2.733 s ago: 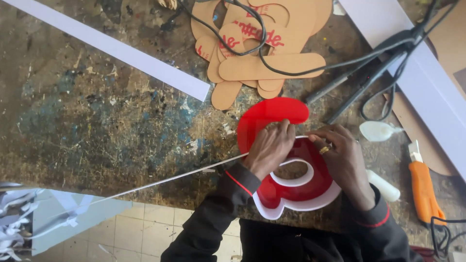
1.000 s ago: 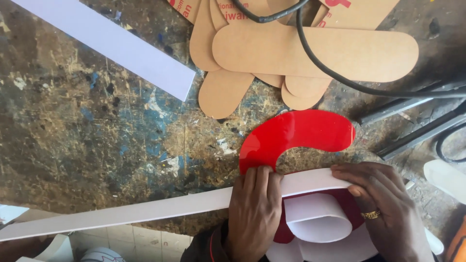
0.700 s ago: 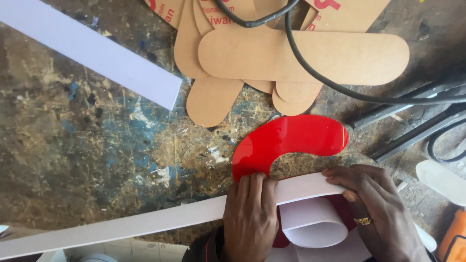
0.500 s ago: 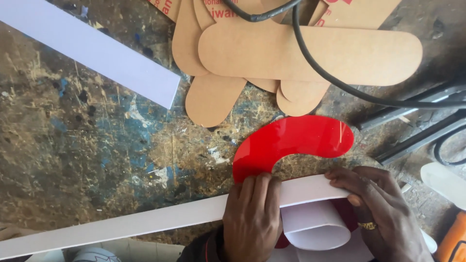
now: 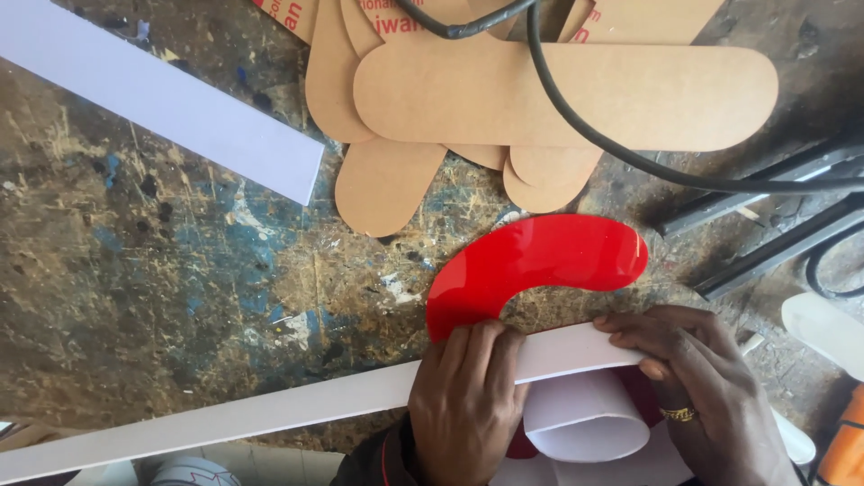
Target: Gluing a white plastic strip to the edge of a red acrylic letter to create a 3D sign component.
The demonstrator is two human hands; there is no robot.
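A glossy red curved plastic shape lies on the stained workbench. Across its lower part runs a long white strip, which curls into a loop between my hands. My left hand lies flat on the strip with its fingers pressing down beside the red shape. At the strip's right end, my right hand, with a ring on it, pinches the strip's edge against the red piece.
Several brown rounded cardboard cut-outs are piled at the top, with a black cable across them. A wide white strip lies at the upper left. Dark metal bars lie at the right, an orange tool at the lower right.
The view has closed in on the red shape. My hands keep pressing the white strip against it, and the strip's curled loop has stayed between them.
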